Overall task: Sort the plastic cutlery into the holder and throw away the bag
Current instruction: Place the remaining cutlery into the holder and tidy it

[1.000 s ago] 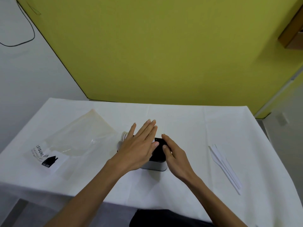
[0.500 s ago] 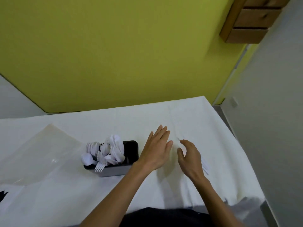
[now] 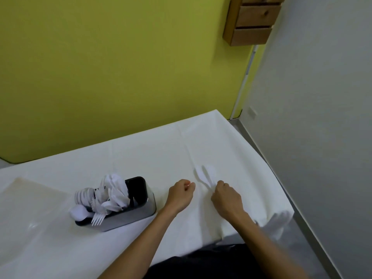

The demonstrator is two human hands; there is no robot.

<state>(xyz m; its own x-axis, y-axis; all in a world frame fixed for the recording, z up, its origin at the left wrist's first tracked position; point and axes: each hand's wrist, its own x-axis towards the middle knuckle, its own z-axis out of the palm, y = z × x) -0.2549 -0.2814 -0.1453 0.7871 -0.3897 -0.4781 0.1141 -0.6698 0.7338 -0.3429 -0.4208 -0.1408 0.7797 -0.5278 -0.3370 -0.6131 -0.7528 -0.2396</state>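
Right grip [image 3: 226, 196] on white plastic knives [image 3: 205, 174], centre-right of frame.
Right grip's fingers are curled round the knife handles; blades jut toward the top of the frame above the white-clothed desk [image 3: 141, 158]; left grip [image 3: 182, 195] near it, curled to a fist, nothing seen in it; holder [image 3: 130, 216] at lower left, forks and spoons crowding its left part; clear bag [image 3: 30, 198] flat at the left edge.

On the white-clothed table [image 3: 141, 154] we find the dark rectangular cutlery holder [image 3: 141, 213] lower left of centre, with white plastic forks and spoons [image 3: 104, 198] in its left part. The clear plastic bag [image 3: 30, 208] lies at the left edge, and the white plastic knives [image 3: 205, 174] right of centre.
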